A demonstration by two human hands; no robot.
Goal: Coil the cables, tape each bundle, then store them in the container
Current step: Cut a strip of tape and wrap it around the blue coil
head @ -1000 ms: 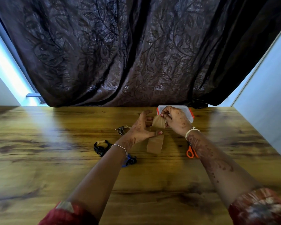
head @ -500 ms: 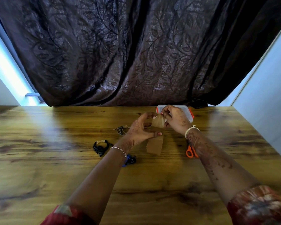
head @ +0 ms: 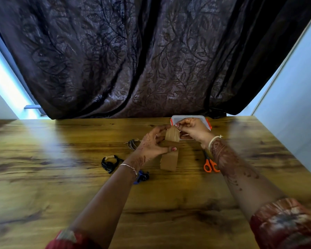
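Very little has changed over the last second. The left hand (head: 151, 146) grips the brown tape roll (head: 169, 161), which stands edge-on above the table (head: 61, 177). Its thumb lies across the near face and its fingers are curled round the far side, just as they were a second ago. The right hand (head: 192, 129) is bunched tight, its fingertips pinching the roll's top edge at 12 o'clock. Compared with the earlier frames, it has only nudged along that edge, and the left forefinger has crept a little higher to meet it.

I read this as still hunting for the loose end. No strip has been drawn out that I can see, so this taping step has not moved on.

Taking the roll as the centre of the dial, the clear container (head: 190, 118) with orange clips sits at 1 o'clock, partly behind the right hand. The orange-handled scissors (head: 211, 166) lie at 4 o'clock under the right wrist. A grey coil (head: 132, 144) lies at 9 o'clock, and a black coil (head: 109, 161) wearing a tan band at 8. A blue bundle (head: 142, 177) lies at 7, half under the left wrist, and I cannot tell whether it is taped. None of them has shifted, and nothing is stored yet that I can see.
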